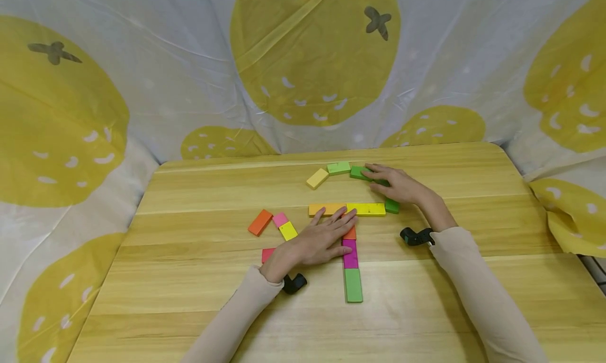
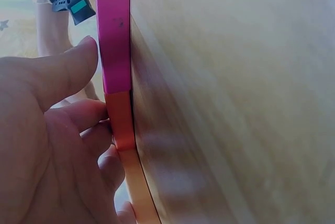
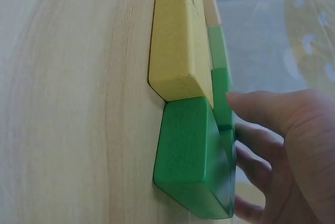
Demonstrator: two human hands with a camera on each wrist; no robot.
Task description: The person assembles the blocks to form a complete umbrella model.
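Observation:
Flat on the column of blocks rests my left hand (image 1: 312,244), fingers spread. Its fingertips reach the light orange block (image 1: 314,210) and the orange-red block (image 1: 350,233), the thumb lying over the magenta block (image 1: 350,255). A green block (image 1: 353,285) ends that column. My right hand (image 1: 400,187) reaches over the dark green blocks (image 1: 360,173) of the upper arc, fingers extended, hiding part of them. Beneath its palm, a small green block (image 1: 392,205) sits against the end of the yellow block (image 1: 366,210). In the right wrist view, the thumb (image 3: 256,106) is beside the green blocks.
A light green block (image 1: 338,168) and a pale yellow block (image 1: 317,178) continue the arc leftward. Left of the column lie an orange block (image 1: 260,222), a pink block (image 1: 280,219), a yellow block (image 1: 288,230) and a partly covered red block (image 1: 267,254). A patterned curtain (image 1: 189,79) borders the table.

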